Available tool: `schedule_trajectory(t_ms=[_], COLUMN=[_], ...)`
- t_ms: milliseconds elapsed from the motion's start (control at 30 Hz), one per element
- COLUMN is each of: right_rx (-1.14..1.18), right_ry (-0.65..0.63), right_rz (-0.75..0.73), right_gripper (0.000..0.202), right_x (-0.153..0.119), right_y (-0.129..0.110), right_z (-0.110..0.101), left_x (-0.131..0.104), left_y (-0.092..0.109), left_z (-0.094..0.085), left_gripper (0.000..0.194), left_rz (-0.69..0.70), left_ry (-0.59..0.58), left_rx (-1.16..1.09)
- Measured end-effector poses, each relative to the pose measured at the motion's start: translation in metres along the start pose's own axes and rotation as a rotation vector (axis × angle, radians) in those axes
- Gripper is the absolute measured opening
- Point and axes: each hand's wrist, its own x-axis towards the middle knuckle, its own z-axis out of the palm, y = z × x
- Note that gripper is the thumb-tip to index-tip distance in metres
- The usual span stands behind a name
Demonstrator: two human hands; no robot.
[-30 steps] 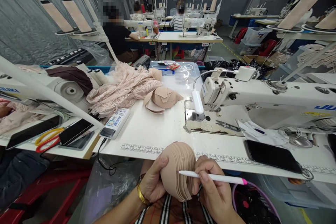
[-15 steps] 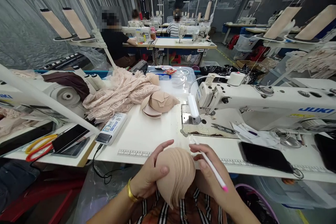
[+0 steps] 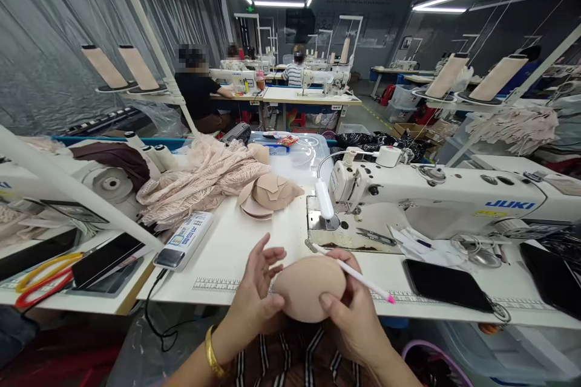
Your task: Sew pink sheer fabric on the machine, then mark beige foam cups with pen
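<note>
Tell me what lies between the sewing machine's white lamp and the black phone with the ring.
Metal snips on the base plate, white scraps beside them; head view.

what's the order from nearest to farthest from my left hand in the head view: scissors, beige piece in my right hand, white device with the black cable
1. Beige piece: right beside your left hand, at its thumb.
2. White device: on the table, to the left.
3. Scissors: farther left, past the white device.
</note>
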Motion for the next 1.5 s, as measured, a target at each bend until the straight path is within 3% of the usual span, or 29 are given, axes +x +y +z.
schedule_trajectory(t_ms=[67, 133, 233, 333, 433, 533, 733, 867, 967, 1067, 1267, 1400, 1500], right_rx=[0.103, 0.114, -0.087, -0.381, -0.553, -0.58, -0.349, -0.344, -0.296, -0.181, 0.003, -0.074, -0.191], right_ry=[0.112, 0.124, 0.117, 0.138, 0.02, 0.008, 0.018, 0.142, 0.185, 0.15, 0.118, 0.133, 0.164], right_rz=[-0.101, -0.13, -0.137, -0.278, -0.415, -0.388, -0.13, -0.113, -0.13, -0.087, -0.009, -0.035, -0.08], right_gripper=[0.065, 0.067, 0.064, 0.065, 0.073, 0.077, 0.066, 0.051, 0.041, 0.043, 0.052, 0.056, 0.054], right_x=[-0.004, -0.009, -0.02, -0.028, -0.033, -0.037, -0.043, -0.041, -0.039, -0.037, -0.037, -0.038, -0.037], right_y=[0.007, 0.016, 0.037, 0.055, 0.059, 0.049, 0.031, 0.024, 0.02, 0.019, 0.02, 0.018, 0.017], right_z=[0.006, 0.015, 0.026, 0.023, 0.009, -0.003, -0.004, -0.003, -0.004, -0.006, 0.004, 0.006, -0.004], left_x=[-0.009, -0.016, -0.02, -0.02, -0.023, -0.028, -0.029, -0.028, -0.029, -0.03, -0.028, -0.031, -0.032], left_y=[-0.009, -0.017, -0.026, -0.031, -0.032, -0.031, -0.03, -0.031, -0.03, -0.029, -0.029, -0.031, -0.031], left_z=[0.011, 0.022, 0.029, 0.016, -0.002, -0.01, -0.002, 0.002, 0.003, 0.004, 0.007, 0.005, 0.003], left_gripper=[0.097, 0.083, 0.063, 0.059, 0.067, 0.073, 0.069, 0.064, 0.045, 0.035, 0.047, 0.059, 0.059], left_rz=[-0.098, -0.166, -0.182, -0.22, -0.265, -0.329, -0.436, -0.468, -0.439, -0.406, -0.393, -0.389, -0.402], left_ry=[-0.08, -0.177, -0.202, -0.193, -0.178, -0.197, -0.219, -0.167, -0.242, -0.338, -0.333, -0.283, -0.242], left_rx=[-0.276, -0.545, -0.82, -0.942, -0.973, -0.974, -0.926, -0.93, -0.986, -1.012, -0.945, -0.924, -0.927])
